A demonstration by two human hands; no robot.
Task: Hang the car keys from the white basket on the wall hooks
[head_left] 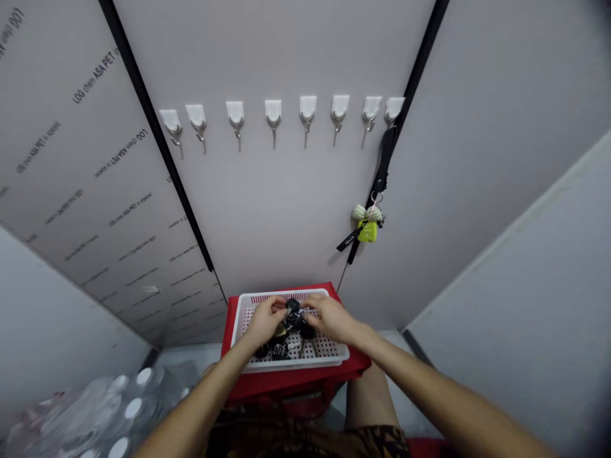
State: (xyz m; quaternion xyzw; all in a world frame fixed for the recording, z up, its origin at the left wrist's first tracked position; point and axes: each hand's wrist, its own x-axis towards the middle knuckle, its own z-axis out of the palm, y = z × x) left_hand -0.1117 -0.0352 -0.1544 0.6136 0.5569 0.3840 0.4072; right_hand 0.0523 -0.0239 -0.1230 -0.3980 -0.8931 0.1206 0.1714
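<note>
A white perforated basket (329,353) sits on a red stool or box (353,367) in front of me. Several dark keys and key fobs (286,340) lie in it. My left hand (266,320) and my right hand (328,316) are both over the basket, fingers pinched on a black key bunch (293,306) between them. On the wall above runs a row of several white adhesive hooks (273,113). The rightmost hook (393,109) carries a black strap with a yellow-green charm (368,228).
Grey wall panels with black seams enclose the space; the left panel has printed protective film (95,191). A pack of plastic bottles with white caps (114,407) lies at the lower left. My knees and patterned shorts (334,439) are below the red stool.
</note>
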